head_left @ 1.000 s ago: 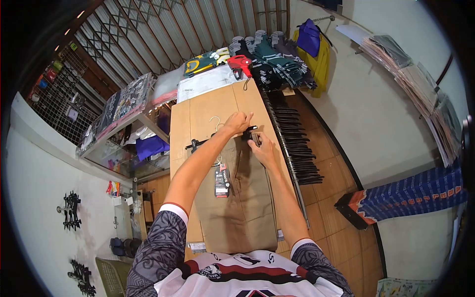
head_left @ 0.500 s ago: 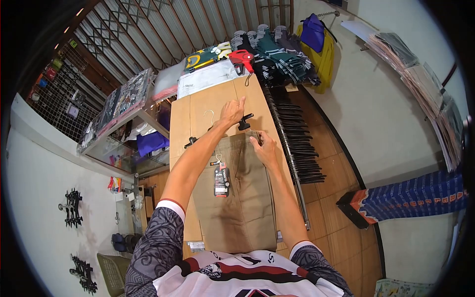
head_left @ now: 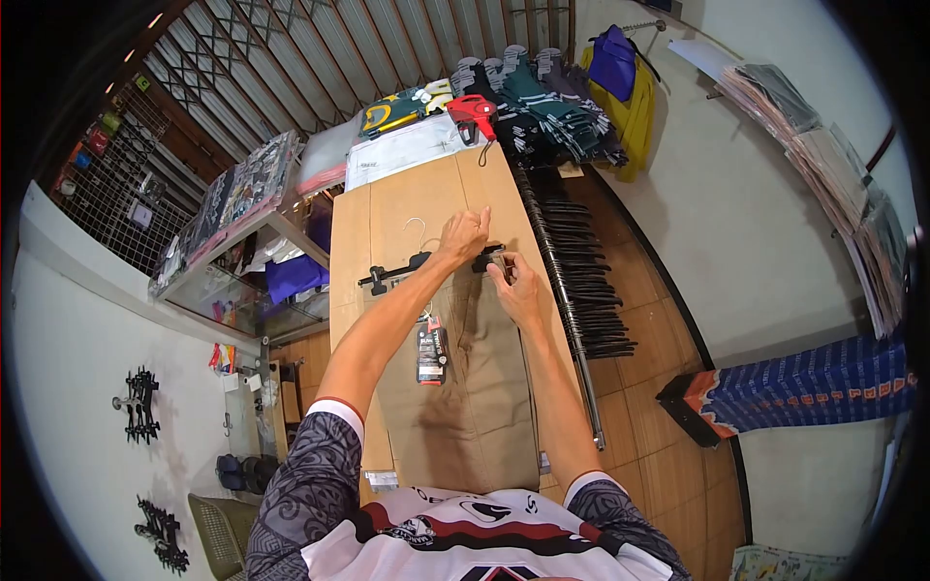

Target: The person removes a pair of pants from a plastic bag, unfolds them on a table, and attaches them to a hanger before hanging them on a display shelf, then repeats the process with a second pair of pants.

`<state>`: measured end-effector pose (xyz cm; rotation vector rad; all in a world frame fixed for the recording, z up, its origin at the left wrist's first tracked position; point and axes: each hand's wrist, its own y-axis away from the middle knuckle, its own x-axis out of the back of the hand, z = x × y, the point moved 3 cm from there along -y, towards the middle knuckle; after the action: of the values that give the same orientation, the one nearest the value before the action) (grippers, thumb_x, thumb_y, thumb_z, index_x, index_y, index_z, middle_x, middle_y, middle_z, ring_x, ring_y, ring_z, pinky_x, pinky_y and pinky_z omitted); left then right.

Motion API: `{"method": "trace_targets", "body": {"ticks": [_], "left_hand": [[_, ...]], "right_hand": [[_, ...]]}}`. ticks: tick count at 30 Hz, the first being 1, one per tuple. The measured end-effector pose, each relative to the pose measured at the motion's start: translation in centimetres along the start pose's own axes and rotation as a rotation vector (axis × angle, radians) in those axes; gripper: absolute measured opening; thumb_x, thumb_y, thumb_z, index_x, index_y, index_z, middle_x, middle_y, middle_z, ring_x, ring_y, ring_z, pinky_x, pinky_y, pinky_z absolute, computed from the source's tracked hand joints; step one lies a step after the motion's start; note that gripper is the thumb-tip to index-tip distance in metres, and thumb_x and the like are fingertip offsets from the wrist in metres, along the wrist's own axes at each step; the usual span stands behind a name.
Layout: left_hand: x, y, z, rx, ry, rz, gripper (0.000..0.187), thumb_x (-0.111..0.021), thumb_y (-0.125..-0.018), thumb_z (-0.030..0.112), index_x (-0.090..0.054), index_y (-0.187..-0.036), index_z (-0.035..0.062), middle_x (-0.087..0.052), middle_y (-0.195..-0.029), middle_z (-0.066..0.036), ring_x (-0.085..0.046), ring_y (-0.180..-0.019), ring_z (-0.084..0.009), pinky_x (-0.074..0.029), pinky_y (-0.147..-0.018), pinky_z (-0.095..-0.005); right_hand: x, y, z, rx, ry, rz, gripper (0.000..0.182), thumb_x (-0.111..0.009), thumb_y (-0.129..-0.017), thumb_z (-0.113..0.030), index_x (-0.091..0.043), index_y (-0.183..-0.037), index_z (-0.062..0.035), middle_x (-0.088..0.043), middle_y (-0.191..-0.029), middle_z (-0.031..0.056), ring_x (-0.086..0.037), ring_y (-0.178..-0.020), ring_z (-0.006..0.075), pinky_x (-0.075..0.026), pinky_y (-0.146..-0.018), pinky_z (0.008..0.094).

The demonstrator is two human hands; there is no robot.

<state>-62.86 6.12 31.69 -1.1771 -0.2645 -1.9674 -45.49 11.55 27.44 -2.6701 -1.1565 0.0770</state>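
Note:
Khaki trousers (head_left: pixel 475 387) lie folded lengthwise on the wooden table, waistband away from me, with a dark hang tag (head_left: pixel 431 353) on top. A black clip hanger (head_left: pixel 392 274) with a metal hook lies across the waistband. My left hand (head_left: pixel 465 237) is closed on the hanger near its right-hand clip (head_left: pixel 487 262); the forearm hides part of the bar. My right hand (head_left: pixel 515 288) pinches the right corner of the waistband, right at that clip. The left-hand clip (head_left: pixel 378 281) sits by the other corner, with no hand on it.
At the table's far end are a red tag gun (head_left: pixel 473 116), white packets (head_left: pixel 402 153) and piled dark socks (head_left: pixel 538 107). Many black hangers (head_left: pixel 586 271) hang on a rail along the right side. A glass case (head_left: pixel 262 242) stands at left.
The hanger has come toward me, its right-hand clip now over the waistband corner. My left hand has shifted slightly nearer and right; my right hand stays at the corner.

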Motion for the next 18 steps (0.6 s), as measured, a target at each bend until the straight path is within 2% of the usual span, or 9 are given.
{"method": "trace_targets", "body": {"ticks": [3,5,8,11,13,16,17,18], "left_hand": [[-0.5,0.6,-0.1,0.021,0.028,-0.003,0.067,-0.043,-0.106,0.044,-0.068,-0.069,-0.0071,-0.063,-0.07,-0.034,-0.066,-0.071,-0.053,-0.053,-0.073,-0.0564],[0.0,1.0,0.0,0.094,0.054,-0.067,0.066,-0.043,-0.106,0.045,-0.069,-0.074,-0.0074,-0.064,-0.072,-0.033,-0.066,-0.074,-0.0526,-0.053,-0.076,-0.0548],[1.3,3.6,0.2,0.024,0.258,0.038,0.059,-0.046,-0.106,0.044,-0.07,-0.093,-0.0076,-0.068,-0.085,-0.032,-0.069,-0.086,-0.0465,-0.053,-0.083,-0.0502],[3.7,8.1,-1.9,0.063,0.285,0.213,0.044,-0.055,-0.103,0.036,-0.066,-0.113,-0.0056,-0.068,-0.106,-0.028,-0.068,-0.103,-0.0395,-0.052,-0.091,-0.0458],[5.4,11.8,-5.4,0.105,0.099,0.41,0.037,-0.066,-0.098,0.024,-0.063,-0.122,-0.0029,-0.065,-0.12,-0.025,-0.064,-0.111,-0.0379,-0.051,-0.094,-0.0455],[7.8,17.0,-12.0,0.246,-0.1,0.572,0.054,-0.074,-0.091,0.02,-0.053,-0.136,-0.0013,-0.064,-0.122,-0.024,-0.062,-0.113,-0.0399,-0.049,-0.098,-0.0467],[8.6,18.4,-13.7,0.298,-0.141,0.592,0.059,-0.075,-0.09,0.021,-0.051,-0.139,-0.0013,-0.064,-0.122,-0.024,-0.062,-0.113,-0.0393,-0.049,-0.098,-0.0469],[9.2,19.5,-15.2,0.351,-0.182,0.611,0.064,-0.076,-0.089,0.021,-0.048,-0.142,-0.0014,-0.064,-0.122,-0.024,-0.063,-0.113,-0.0387,-0.049,-0.099,-0.0472]], "right_hand": [[0.0,0.1,-0.1,0.118,0.053,0.052,0.026,-0.079,-0.088,-0.013,-0.068,-0.106,0.0023,-0.074,-0.084,0.0141,-0.07,-0.073,0.024,-0.054,-0.069,0.0349],[-0.1,0.1,0.2,0.078,0.069,0.053,0.028,-0.08,-0.088,-0.015,-0.067,-0.108,0.0005,-0.074,-0.084,0.0142,-0.07,-0.074,0.0249,-0.054,-0.07,0.0357],[-0.5,-0.1,1.9,0.062,0.16,0.053,0.032,-0.081,-0.087,-0.016,-0.067,-0.112,-0.0016,-0.074,-0.084,0.0145,-0.07,-0.075,0.0268,-0.054,-0.072,0.0369],[-0.5,0.0,2.3,0.029,0.246,0.035,0.034,-0.081,-0.087,-0.019,-0.066,-0.114,-0.0037,-0.074,-0.086,0.0145,-0.071,-0.077,0.0281,-0.055,-0.073,0.0379],[-0.4,0.1,2.1,0.03,0.218,0.017,0.034,-0.079,-0.087,-0.02,-0.066,-0.115,-0.0044,-0.075,-0.088,0.0143,-0.073,-0.08,0.0282,-0.055,-0.074,0.0382],[-0.7,0.2,0.5,0.071,0.041,-0.007,0.034,-0.078,-0.087,-0.018,-0.065,-0.114,-0.0021,-0.076,-0.089,0.0136,-0.074,-0.082,0.0262,-0.056,-0.074,0.0364],[-0.6,0.1,1.2,0.057,0.182,0.001,0.035,-0.079,-0.085,-0.011,-0.064,-0.113,0.0017,-0.076,-0.088,0.0143,-0.074,-0.079,0.0232,-0.056,-0.073,0.0341],[-0.7,0.1,1.3,0.056,0.134,-0.005,0.034,-0.078,-0.085,-0.01,-0.064,-0.113,0.0021,-0.076,-0.089,0.0144,-0.073,-0.079,0.0219,-0.056,-0.074,0.0335]]}}
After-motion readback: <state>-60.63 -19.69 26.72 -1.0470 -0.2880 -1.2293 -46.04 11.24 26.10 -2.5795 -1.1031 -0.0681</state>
